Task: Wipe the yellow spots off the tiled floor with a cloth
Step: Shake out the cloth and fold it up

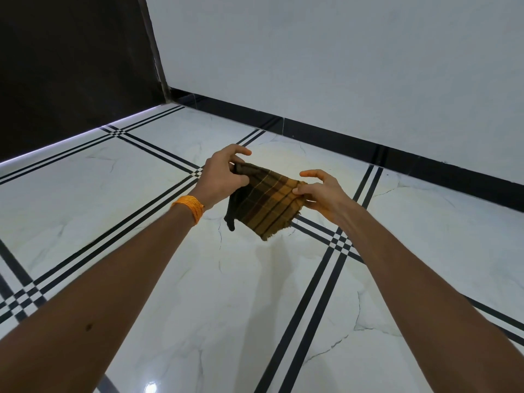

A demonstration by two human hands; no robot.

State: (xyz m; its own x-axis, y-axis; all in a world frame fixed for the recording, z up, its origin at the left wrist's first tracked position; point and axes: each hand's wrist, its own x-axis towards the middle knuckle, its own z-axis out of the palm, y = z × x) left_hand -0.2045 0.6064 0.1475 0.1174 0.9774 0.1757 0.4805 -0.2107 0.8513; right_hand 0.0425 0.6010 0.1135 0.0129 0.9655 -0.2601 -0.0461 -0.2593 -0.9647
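Note:
A brown and orange checked cloth (265, 204) hangs folded in the air between my two hands, above the floor. My left hand (224, 174) pinches its far left corner, with an orange thread band on that wrist. My right hand (320, 191) pinches the right edge between thumb and fingers. Below and beyond the cloth lies the white marble-look tiled floor (226, 279) with black double stripes. A faint yellowish smear (286, 160) shows on the tile just past the cloth.
A white wall (340, 66) with a black skirting (368, 148) runs along the far right. A dark panel (71, 66) stands at the left behind a lit floor edge. Black stripe crossings mark the tile corners.

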